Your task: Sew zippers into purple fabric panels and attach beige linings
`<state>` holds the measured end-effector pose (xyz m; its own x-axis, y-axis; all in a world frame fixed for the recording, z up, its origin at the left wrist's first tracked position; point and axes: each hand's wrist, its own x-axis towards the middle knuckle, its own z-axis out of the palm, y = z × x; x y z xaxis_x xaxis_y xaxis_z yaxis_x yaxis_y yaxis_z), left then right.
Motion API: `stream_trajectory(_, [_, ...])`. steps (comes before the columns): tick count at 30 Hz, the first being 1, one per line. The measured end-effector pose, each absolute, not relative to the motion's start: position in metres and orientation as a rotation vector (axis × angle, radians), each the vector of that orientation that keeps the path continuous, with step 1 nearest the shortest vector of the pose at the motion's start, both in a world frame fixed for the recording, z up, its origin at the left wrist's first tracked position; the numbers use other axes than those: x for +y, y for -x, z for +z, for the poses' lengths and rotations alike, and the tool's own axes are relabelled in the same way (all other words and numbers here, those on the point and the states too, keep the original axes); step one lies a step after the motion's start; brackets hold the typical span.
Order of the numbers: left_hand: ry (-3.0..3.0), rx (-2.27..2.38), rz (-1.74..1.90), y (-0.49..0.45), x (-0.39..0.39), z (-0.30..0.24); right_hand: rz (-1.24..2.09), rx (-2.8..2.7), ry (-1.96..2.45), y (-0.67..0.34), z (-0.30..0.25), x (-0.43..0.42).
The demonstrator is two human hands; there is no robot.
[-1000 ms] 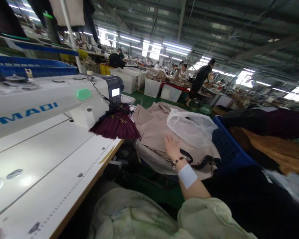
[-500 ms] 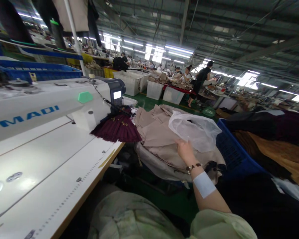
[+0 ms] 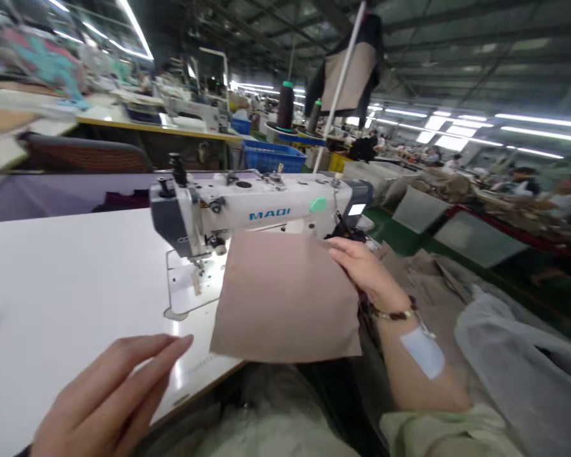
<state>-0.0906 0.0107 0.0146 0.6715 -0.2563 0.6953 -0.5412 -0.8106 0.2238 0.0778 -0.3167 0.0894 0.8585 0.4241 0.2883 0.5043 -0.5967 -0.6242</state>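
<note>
A beige fabric piece (image 3: 288, 298), roughly square, hangs from my right hand (image 3: 364, 270), pinched at its upper right corner between thumb and fingers. It is held up in front of the white sewing machine (image 3: 238, 203) and hides part of the arm and bed. My left hand (image 3: 117, 387) is over the table's front edge, fingers stretched out, nothing in it. A small gap separates those fingertips from the fabric's lower left corner. The machine's needle area (image 3: 200, 266) is lit, left of the fabric.
The white table (image 3: 76, 273) runs to the left. More beige pieces (image 3: 428, 273) are heaped at the right, partly under a clear plastic bag (image 3: 518, 355). A thread stand pole (image 3: 340, 82) rises behind the machine, near a blue crate (image 3: 273, 155).
The view has swung left to the machine. My right hand has come from the beige heap and now holds one piece up by the machine. My left hand has come into view.
</note>
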Motion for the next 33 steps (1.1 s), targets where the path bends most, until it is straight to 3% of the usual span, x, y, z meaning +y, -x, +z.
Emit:
stream_trajectory(3, [-2.56, -0.707, 0.805, 0.095, -0.015, 0.008, 0.148, -0.811, 2.39, -0.121, 0.041, -0.268])
stream_trajectory(6, [-2.752, -0.686, 0.534, 0.085, -0.028, -0.015, 0.152, -0.862, 2.462, -0.127, 0.011, -0.231])
stream_trajectory(10, [-2.839, -0.482, 0.296, 0.079, -0.031, -0.039, 0.048, -1.035, 2.573, -0.09, 0.005, -0.219])
stream_trajectory(15, [-2.799, -0.328, 0.262, 0.086, -0.04, -0.032, 0.304, -1.634, 2.443, -0.035, -0.007, -0.242])
stream_trajectory(23, [-2.676, -0.047, 0.336, 0.101, -0.011, -0.028, 0.378, -1.316, 2.228, -0.042, -0.015, -0.261])
stream_trajectory(28, [-2.575, 0.105, 0.245, 0.094, 0.004, -0.024, 0.213, -1.042, 2.316, -0.042, -0.016, -0.253])
stream_trajectory(33, [-2.528, 0.236, 0.165, 0.084, 0.002, -0.02, 0.365, -1.047, 2.401, -0.046, -0.01, -0.246])
